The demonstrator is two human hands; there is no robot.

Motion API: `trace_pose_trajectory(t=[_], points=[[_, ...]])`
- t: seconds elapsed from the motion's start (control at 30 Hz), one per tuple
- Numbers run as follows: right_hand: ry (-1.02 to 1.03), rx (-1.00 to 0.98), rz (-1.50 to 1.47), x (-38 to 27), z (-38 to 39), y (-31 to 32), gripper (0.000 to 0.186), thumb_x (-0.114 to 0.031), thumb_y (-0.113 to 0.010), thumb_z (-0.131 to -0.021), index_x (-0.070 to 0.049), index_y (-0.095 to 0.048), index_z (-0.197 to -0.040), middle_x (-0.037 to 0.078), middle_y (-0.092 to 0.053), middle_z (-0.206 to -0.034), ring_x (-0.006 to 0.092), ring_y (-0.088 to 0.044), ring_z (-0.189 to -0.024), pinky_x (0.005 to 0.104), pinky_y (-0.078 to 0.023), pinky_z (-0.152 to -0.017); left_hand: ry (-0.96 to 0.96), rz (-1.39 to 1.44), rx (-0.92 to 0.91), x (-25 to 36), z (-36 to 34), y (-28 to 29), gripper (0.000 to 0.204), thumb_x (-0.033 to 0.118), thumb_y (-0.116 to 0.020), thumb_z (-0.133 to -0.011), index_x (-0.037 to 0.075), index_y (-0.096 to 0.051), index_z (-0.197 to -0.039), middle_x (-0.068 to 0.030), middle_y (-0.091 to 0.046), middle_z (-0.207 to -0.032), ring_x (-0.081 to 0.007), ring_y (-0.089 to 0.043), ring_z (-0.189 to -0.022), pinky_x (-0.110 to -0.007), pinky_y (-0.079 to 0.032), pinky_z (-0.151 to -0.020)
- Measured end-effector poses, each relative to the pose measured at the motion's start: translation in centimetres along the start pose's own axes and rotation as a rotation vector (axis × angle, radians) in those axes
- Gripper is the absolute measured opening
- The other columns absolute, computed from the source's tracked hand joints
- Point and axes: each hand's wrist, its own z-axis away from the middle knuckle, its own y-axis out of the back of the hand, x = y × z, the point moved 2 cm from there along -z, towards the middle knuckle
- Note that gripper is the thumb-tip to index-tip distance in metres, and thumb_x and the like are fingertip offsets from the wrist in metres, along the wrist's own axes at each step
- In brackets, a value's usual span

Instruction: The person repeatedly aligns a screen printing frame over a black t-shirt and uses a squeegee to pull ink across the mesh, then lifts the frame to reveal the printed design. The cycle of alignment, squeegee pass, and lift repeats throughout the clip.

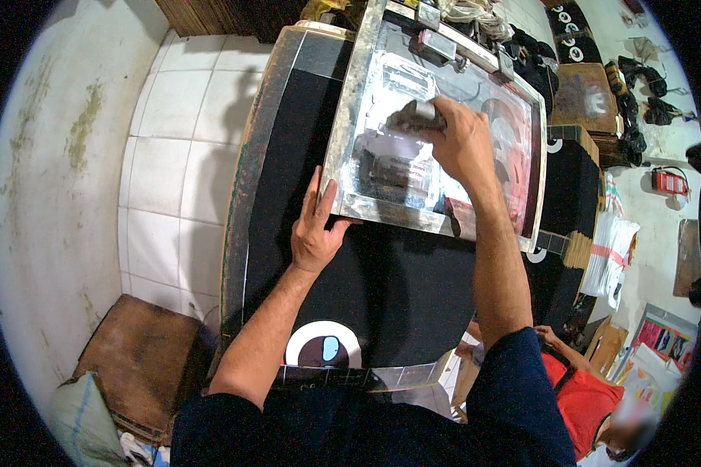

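A screen-printing frame lies tilted over a board covered in black fabric. My left hand grips the frame's near left corner, fingers along its side and thumb under its near edge. In my right hand is a dark grey rag, pinched and pressed on the mesh. The mesh looks wet and shiny, with dark shapes and reddish smears at its right. Below my left hand, a round white, brown and light blue print shows on the fabric.
Metal clamps sit on the frame's far side. To the right are another board with black fabric and a red box on the wall. A person in a red top is at the lower right. A brown board stands lower left.
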Motion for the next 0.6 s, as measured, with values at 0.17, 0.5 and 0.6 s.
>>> trace_pose_trajectory(t=[0.17, 0.5, 0.6], points=[[0.088, -0.081, 0.049, 1.5, -1.1, -1.2, 0.049, -0.013, -0.085, -0.075, -0.006, -0.067, -0.12, 0.019, -0.075, -0.102, 0.0384, -0.072, -0.095, 0.0465, -0.055, -0.084, 0.002, -0.005, -0.027, -0.1, 0.0, 0.0, 0.096, 0.012, -0.09, -0.074, 0.015, -0.038, -0.156, -0.0317, -0.041, -0.155, -0.0458, -0.051, -0.138, -0.044, -0.058, -0.102], [-0.033, -0.069, 0.02, 6.7, -11.6, -3.2, 0.06, -0.028, -0.088, -0.074, -0.009, -0.068, -0.128, 0.022, -0.074, -0.109, 0.0395, -0.072, -0.101, 0.0454, -0.058, -0.085, -0.006, -0.024, -0.032, 0.1, 0.1, -0.1, 0.095, 0.013, -0.09, -0.075, 0.014, -0.04, -0.156, -0.0321, -0.039, -0.156, -0.0464, -0.052, -0.137, -0.044, -0.06, -0.099], [-0.073, 0.003, -0.085, 2.9, -4.8, -3.3, 0.046, -0.02, -0.089, -0.07, -0.008, -0.071, -0.111, 0.016, -0.074, -0.096, 0.0374, -0.071, -0.09, 0.046, -0.056, -0.079, -0.004, -0.015, -0.025, 0.1, 0.1, -0.1, 0.094, 0.012, -0.089, -0.076, 0.014, -0.039, -0.156, -0.0325, -0.038, -0.156, -0.0468, -0.052, -0.137, -0.044, -0.06, -0.099]])
